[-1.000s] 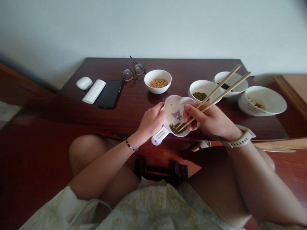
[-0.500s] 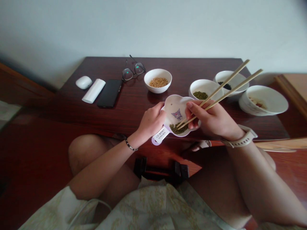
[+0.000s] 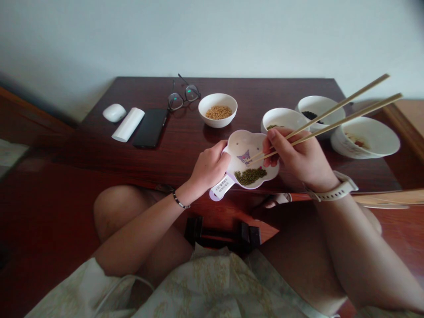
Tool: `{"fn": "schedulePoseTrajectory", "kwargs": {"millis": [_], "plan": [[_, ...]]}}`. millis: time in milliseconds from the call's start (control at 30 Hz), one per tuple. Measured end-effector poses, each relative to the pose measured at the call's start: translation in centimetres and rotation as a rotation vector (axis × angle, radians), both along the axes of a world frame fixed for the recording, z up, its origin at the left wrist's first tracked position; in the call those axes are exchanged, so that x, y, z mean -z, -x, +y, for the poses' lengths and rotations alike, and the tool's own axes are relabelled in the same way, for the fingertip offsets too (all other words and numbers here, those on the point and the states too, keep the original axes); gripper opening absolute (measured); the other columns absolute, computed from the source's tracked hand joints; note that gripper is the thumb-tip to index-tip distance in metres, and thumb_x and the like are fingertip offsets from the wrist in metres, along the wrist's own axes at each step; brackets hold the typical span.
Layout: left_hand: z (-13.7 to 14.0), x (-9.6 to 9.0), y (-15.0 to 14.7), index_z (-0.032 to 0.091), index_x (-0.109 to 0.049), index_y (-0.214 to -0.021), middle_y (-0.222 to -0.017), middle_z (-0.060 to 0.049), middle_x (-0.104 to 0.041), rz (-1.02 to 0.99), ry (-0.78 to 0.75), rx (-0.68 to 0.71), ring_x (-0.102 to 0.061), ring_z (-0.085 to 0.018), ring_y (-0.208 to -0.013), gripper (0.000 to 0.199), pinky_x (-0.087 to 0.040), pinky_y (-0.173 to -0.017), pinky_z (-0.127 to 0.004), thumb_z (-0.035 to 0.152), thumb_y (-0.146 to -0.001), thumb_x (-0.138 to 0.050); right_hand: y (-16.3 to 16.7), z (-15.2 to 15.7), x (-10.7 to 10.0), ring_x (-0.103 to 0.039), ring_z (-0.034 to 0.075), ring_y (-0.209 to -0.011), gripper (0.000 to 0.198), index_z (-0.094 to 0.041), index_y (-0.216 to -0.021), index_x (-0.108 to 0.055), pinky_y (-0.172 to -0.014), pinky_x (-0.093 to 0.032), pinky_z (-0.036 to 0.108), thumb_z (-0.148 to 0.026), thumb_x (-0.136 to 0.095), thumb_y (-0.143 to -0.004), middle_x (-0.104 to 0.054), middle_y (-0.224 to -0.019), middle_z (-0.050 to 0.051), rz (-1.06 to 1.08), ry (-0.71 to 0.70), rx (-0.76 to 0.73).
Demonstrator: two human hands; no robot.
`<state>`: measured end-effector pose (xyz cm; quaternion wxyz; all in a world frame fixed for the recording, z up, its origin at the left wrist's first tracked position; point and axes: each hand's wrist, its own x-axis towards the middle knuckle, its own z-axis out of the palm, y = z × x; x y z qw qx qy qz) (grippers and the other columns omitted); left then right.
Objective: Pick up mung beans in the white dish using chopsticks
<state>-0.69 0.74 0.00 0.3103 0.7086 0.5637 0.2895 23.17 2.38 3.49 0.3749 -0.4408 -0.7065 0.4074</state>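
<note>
My left hand [image 3: 211, 166] grips a white, flower-shaped bowl with a lilac handle [image 3: 239, 140], tilted toward me over the table's near edge. Small green beans [image 3: 251, 176] are gathered at its lower side, below a printed cartoon figure. Closed around a pair of wooden chopsticks [image 3: 344, 102], my right hand [image 3: 294, 152] is at the bowl's right side. The chopstick tips are inside the bowl, just above the beans. Behind my right hand stands a white bowl [image 3: 288, 115] with green beans, partly hidden by my fingers.
On the dark table [image 3: 185, 154] are a white bowl of tan beans [image 3: 217, 123], a bowl of black beans [image 3: 319, 102] and a larger bowl [image 3: 377, 137] with pale and reddish bits. Glasses [image 3: 183, 98], a black phone [image 3: 150, 128], a white case [image 3: 128, 124] and a white mouse-like object [image 3: 114, 113] lie left.
The chopstick tips have moved up off the green beans, and the sticks slant lower to the right. My right hand has shifted slightly right. My left hand holds the bowl almost still.
</note>
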Motion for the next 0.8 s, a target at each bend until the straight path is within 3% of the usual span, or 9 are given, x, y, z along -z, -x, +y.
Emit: {"fn": "schedulePoseTrajectory", "kwargs": {"millis": [800], "plan": [[-0.14, 0.05, -0.05, 0.020, -0.064, -0.098, -0.083, -0.003, -0.071, 0.019, -0.021, 0.002, -0.060, -0.014, -0.069, 0.025, -0.035, -0.064, -0.030, 0.028, -0.102, -0.040, 0.31, -0.30, -0.16, -0.064, 0.014, -0.058, 0.052, -0.020, -0.086, -0.065, -0.052, -0.047, 0.028, -0.065, -0.051, -0.108, -0.067, -0.068, 0.003, -0.024, 0.013, -0.059]]}}
